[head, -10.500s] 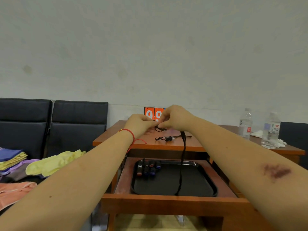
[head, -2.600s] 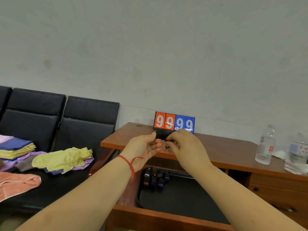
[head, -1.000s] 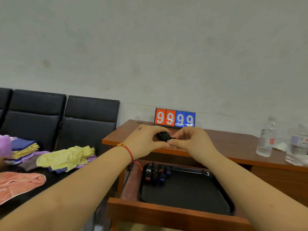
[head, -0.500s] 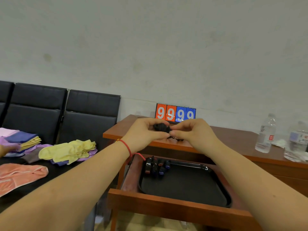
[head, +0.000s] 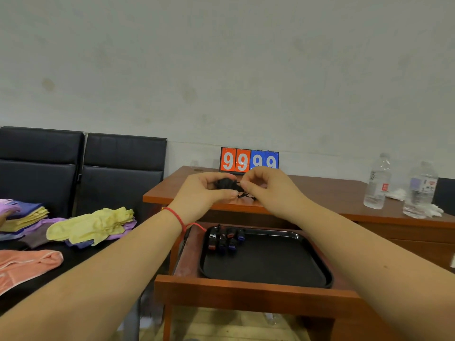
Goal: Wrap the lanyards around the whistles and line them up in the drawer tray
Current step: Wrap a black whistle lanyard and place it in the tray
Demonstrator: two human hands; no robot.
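The person's left hand (head: pixel 205 193), with a thin red string bracelet (head: pixel 177 217) at the wrist, is raised above the front edge of the reddish-brown wooden desk (head: pixel 320 193), its fingers curled round a small black whistle bundled in black lanyard cord (head: pixel 225 183). The right hand (head: pixel 264 187) sits just beside it, thumb and forefinger pinching the loose black end of the lanyard (head: pixel 243 195), which trails in a short loop below the two hands. How much of the cord is wound on cannot be told, since the fingers hide most of the bundle.

Below the hands the wooden desk drawer (head: pixel 246 289) stands pulled out, and in it lies a black rectangular plastic tray (head: pixel 270 267). A cluster of already wrapped whistles in black, red and blue (head: pixel 225 238) lies side by side at the tray's far left corner.

At the back of the desk, against the pale wall, stands a flip scoreboard with two orange and two blue cards all showing 9 (head: pixel 249 160). Two clear plastic water bottles (head: pixel 378 182) stand at the right end of the desk, near some crumpled white tissue (head: pixel 396 194). To the left are two black padded chairs (head: pixel 120 168), and in front of them a dark surface carrying folded cloths in yellow, purple and salmon pink (head: pixel 91 225)
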